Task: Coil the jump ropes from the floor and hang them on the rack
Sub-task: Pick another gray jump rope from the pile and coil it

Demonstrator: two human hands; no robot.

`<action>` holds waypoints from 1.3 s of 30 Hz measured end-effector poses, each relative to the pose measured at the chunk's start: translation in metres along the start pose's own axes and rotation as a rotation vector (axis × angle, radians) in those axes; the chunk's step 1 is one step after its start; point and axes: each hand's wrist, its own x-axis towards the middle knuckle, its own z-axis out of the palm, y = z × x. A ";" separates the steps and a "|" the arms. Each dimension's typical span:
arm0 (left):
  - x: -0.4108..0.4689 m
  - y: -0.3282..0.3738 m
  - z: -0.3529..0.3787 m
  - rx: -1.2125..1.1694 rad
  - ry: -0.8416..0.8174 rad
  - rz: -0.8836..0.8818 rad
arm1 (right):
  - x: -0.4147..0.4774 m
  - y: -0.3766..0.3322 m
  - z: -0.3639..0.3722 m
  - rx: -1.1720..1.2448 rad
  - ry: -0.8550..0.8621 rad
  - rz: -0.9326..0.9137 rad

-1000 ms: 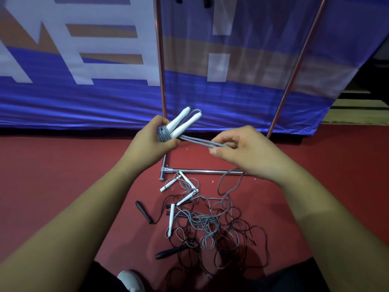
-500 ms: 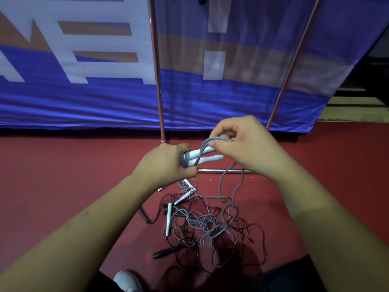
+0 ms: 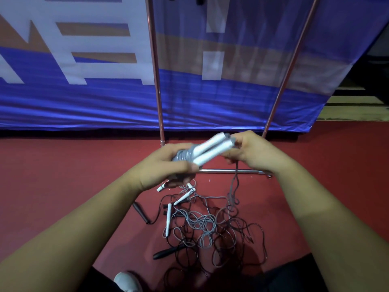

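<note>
Grey jump rope (image 3: 183, 158) is held in the air just on the near side of the base bar (image 3: 221, 171) of the rack (image 3: 292, 60). Its 2 white handles (image 3: 210, 150) lie side by side and are a little blurred. The left hand (image 3: 166, 169) grips the handles at their lower ends, fingers curled round them and round the tight turns of grey cord wrapped there. The right hand (image 3: 250, 152) is closed at the handles' far tips, above the base bar, and pinches the cord; how the cord lies inside the fingers cannot be told.

From that hand a loose length of cord (image 3: 234, 186) drops across the base bar into the tangled pile of ropes (image 3: 210, 224) on the red floor (image 3: 63, 175), on the near side of the bar. Grey and black cords are knotted together there. Loose white handles (image 3: 168, 220) and 2 black handles (image 3: 141, 212) lie along the side of the pile below the bar's left end.

The rack's 2 upright poles (image 3: 154, 70) rise beyond the bar, in front of a blue banner (image 3: 84, 98). A white shoe (image 3: 126, 281) shows far to the near side of the bar.
</note>
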 end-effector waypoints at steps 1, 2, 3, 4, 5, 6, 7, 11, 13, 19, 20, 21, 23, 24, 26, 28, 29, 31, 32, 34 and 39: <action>0.001 0.001 0.000 -0.073 0.053 0.025 | 0.000 0.000 0.003 0.019 -0.011 0.008; 0.003 0.002 -0.001 -0.136 0.111 0.048 | 0.001 0.000 0.006 0.045 -0.025 0.016; 0.005 0.004 -0.001 -0.188 0.170 0.064 | 0.001 0.000 0.008 0.074 -0.037 0.027; 0.006 0.006 -0.001 -0.221 0.233 0.078 | 0.001 -0.001 0.010 0.103 -0.047 0.036; 0.007 0.008 -0.002 -0.241 0.293 0.092 | 0.001 -0.001 0.011 0.124 -0.052 0.046; 0.009 0.009 -0.004 -0.263 0.356 0.101 | 0.000 -0.003 0.012 0.134 -0.056 0.057; 0.010 0.010 -0.007 -0.290 0.421 0.102 | -0.001 -0.003 0.012 0.131 -0.058 0.073; 0.007 0.011 -0.032 -0.310 0.601 0.067 | -0.006 -0.007 0.009 0.086 -0.036 0.096; 0.004 0.010 -0.042 -0.268 0.663 0.040 | -0.009 -0.014 0.007 0.056 -0.010 0.040; 0.004 0.002 -0.054 -0.053 0.797 -0.087 | -0.016 -0.031 0.002 -0.077 0.034 -0.029; 0.004 0.000 -0.055 -0.014 0.807 -0.105 | -0.016 -0.032 0.001 -0.098 0.043 -0.035; 0.003 -0.003 -0.055 0.027 0.807 -0.121 | -0.017 -0.034 0.002 -0.116 0.049 -0.041; 0.002 -0.009 -0.057 0.138 0.781 -0.141 | -0.019 -0.040 0.005 -0.140 0.051 -0.062; 0.001 -0.013 -0.058 0.216 0.766 -0.150 | -0.020 -0.043 0.008 -0.152 0.054 -0.080; 0.001 -0.018 -0.060 0.415 0.736 -0.169 | -0.020 -0.047 0.014 -0.178 0.076 -0.116; 0.002 -0.021 -0.059 0.642 0.693 -0.185 | -0.019 -0.050 0.018 -0.186 0.112 -0.145; 0.003 -0.022 -0.057 0.741 0.674 -0.192 | -0.019 -0.052 0.019 -0.184 0.125 -0.158; 0.005 -0.026 -0.053 0.877 0.632 -0.202 | -0.019 -0.055 0.021 -0.180 0.137 -0.183; 0.006 -0.028 -0.050 0.925 0.595 -0.209 | -0.018 -0.055 0.021 -0.178 0.145 -0.191; 0.007 -0.033 -0.040 1.002 0.495 -0.235 | -0.018 -0.055 0.021 -0.177 0.165 -0.195; 0.015 -0.039 -0.011 1.158 0.266 -0.292 | -0.017 -0.055 0.021 -0.183 0.163 -0.179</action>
